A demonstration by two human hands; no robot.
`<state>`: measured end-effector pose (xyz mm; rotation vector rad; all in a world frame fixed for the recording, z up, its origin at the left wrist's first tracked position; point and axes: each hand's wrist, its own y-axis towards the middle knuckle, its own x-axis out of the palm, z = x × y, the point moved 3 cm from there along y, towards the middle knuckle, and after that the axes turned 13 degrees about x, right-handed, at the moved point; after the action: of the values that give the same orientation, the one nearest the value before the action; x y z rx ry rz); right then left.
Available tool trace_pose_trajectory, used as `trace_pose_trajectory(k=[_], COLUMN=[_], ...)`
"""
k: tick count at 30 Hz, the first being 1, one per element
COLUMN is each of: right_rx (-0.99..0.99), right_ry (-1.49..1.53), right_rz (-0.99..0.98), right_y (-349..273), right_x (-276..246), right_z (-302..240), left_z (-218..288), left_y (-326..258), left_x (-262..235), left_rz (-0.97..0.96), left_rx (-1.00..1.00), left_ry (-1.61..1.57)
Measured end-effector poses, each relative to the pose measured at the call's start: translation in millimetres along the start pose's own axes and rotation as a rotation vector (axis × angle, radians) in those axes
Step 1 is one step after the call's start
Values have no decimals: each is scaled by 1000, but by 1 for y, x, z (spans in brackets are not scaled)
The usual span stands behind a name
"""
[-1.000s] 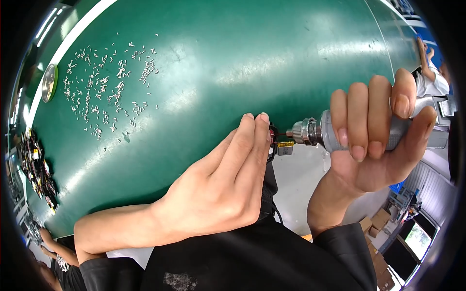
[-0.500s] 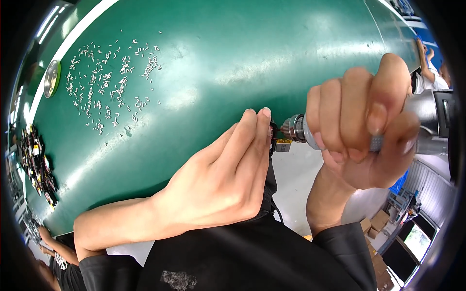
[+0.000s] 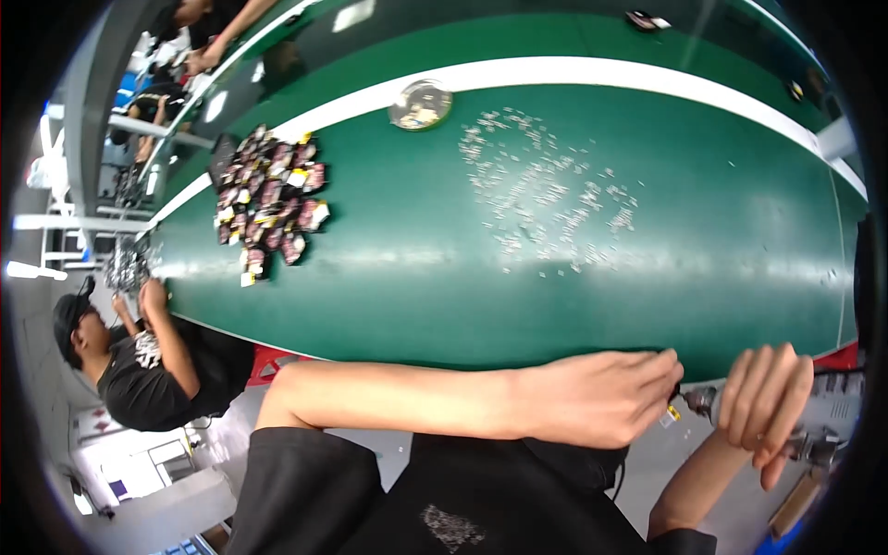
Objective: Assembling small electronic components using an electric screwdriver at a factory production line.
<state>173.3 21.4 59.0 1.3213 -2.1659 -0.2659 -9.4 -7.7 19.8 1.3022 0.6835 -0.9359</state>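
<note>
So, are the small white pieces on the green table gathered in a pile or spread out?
Spread out. The small white pieces lie scattered in one loose layer across the green table, with gaps between them.

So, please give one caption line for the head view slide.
Left hand pinches a small part against a power screwdriver gripped by the right hand, at a green table.

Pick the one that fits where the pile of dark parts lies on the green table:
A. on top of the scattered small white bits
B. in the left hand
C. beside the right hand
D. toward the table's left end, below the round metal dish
D: the pile of dark parts sits on the green table toward its left end, below-left of the round metal dish, apart from the white bits and far from both hands.
</note>
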Motion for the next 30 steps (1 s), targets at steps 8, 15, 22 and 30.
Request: trace_pose_trajectory(k=[8,15,22,30], right_rx=[-398,-441,-366,-395], right_ry=[371,489,531,542], right_rz=[467,836,896,894], right_y=[-34,-44,-41,-50], right_x=[7,0,4,8], right_z=[15,47,71,69], left_z=[-17,-41,-61,-109], left_y=[-136,-301,-160,-113], left_x=[-133,-194,-140,-101], left_rz=[76,-67,54,13], left_rx=[-790,-1381,-926,-792], left_ry=[509,974,646,496])
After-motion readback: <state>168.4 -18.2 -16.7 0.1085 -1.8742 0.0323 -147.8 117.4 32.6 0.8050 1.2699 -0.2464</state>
